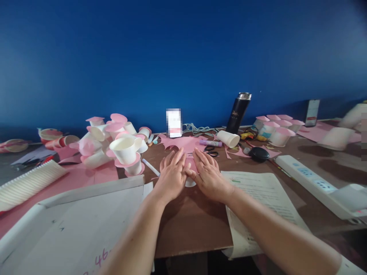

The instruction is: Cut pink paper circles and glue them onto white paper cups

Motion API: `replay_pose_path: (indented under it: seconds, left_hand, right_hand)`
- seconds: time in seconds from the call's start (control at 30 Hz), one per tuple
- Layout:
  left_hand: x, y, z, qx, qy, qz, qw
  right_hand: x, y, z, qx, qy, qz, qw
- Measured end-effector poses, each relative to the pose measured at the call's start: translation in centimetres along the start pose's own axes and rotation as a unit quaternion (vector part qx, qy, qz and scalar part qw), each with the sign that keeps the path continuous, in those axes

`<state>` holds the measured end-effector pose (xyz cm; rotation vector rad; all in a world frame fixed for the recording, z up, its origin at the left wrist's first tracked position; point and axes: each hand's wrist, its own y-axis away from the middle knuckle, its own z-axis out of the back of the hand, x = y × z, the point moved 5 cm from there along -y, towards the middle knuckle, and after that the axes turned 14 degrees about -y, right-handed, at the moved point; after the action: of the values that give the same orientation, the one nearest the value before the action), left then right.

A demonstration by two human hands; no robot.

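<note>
At the middle of the brown table, my left hand (173, 173) and my right hand (208, 173) lie side by side with fingers stretched forward and thumbs meeting. Both rest on a pink paper piece (191, 162), over a white cup (190, 183) mostly hidden beneath them. Just beyond the fingertips are black scissors (211, 151) and a larger cut pink sheet (183, 143). A purple glue stick (210, 143) lies behind the scissors. To the left of my left hand is a white pen (151, 167).
White cups with pink paper (126, 151) are heaped on the left, beside a long cup stack (31, 183) and a white box (71, 225). A black bottle (239, 112) leans against the blue wall. Printed paper (266, 202) and a power strip (312, 183) lie right.
</note>
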<state>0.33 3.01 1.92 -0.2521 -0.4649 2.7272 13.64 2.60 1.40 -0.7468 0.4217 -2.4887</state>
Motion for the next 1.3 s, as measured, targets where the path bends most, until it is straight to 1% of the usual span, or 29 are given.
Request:
replay_pose_path:
  seconds: [0.17, 0.4, 0.63, 0.73, 0.8, 0.83, 0.9, 0.97, 1.03, 1.07, 1.17, 1.23, 1.3]
  left_hand:
    - [0.0, 0.0, -0.1, 0.008, 0.009, 0.006, 1.0]
    - [-0.1, 0.0, -0.1, 0.037, 0.029, 0.016, 0.999]
    - [0.0, -0.1, -0.4, 0.035, 0.037, 0.009, 0.999]
    - [0.2, -0.2, -0.4, 0.042, 0.046, 0.006, 0.998]
    - [0.7, -0.3, -0.2, 0.043, 0.08, 0.012, 0.996]
    - [1.1, -0.3, 0.0, 0.041, 0.109, 0.021, 0.993]
    - [2.0, -0.4, 0.2, 0.04, 0.182, 0.048, 0.981]
    - [2.7, -0.3, 0.1, 0.049, 0.237, 0.064, 0.968]
    - [3.0, -0.2, -0.4, 0.066, 0.246, 0.058, 0.965]
    - [3.1, -0.1, -0.7, 0.073, 0.239, 0.052, 0.967]
    - [2.9, 0.0, -1.7, 0.085, 0.216, 0.051, 0.971]
    - [2.7, 0.0, -2.2, 0.089, 0.217, 0.064, 0.97]
    - [2.5, -0.1, -2.4, 0.101, 0.233, 0.076, 0.964]
  right_hand:
    - [0.1, 0.0, 0.1, 0.015, 0.003, -0.013, 1.0]
    - [0.2, -0.1, 0.3, 0.027, 0.007, -0.019, 0.999]
    - [0.2, 0.0, 0.3, 0.033, -0.004, -0.02, 0.999]
    - [0.0, 0.0, 0.0, 0.033, -0.029, -0.027, 0.999]
    - [-0.3, 0.0, 0.0, 0.015, -0.07, -0.033, 0.997]
    - [-0.6, -0.1, 0.3, -0.004, -0.101, -0.039, 0.994]
    - [-1.6, -0.3, 1.1, -0.062, -0.187, -0.065, 0.978]
    - [-3.0, -0.5, 2.1, -0.133, -0.288, -0.109, 0.942]
    - [-4.3, -0.6, 2.9, -0.181, -0.36, -0.148, 0.903]
    - [-4.9, -0.6, 3.1, -0.194, -0.381, -0.166, 0.889]
    - [-5.8, -0.7, 3.0, -0.203, -0.411, -0.199, 0.866]
    - [-5.7, -0.8, 2.7, -0.195, -0.421, -0.196, 0.864]
    - [-5.3, -0.8, 2.5, -0.184, -0.419, -0.184, 0.87]
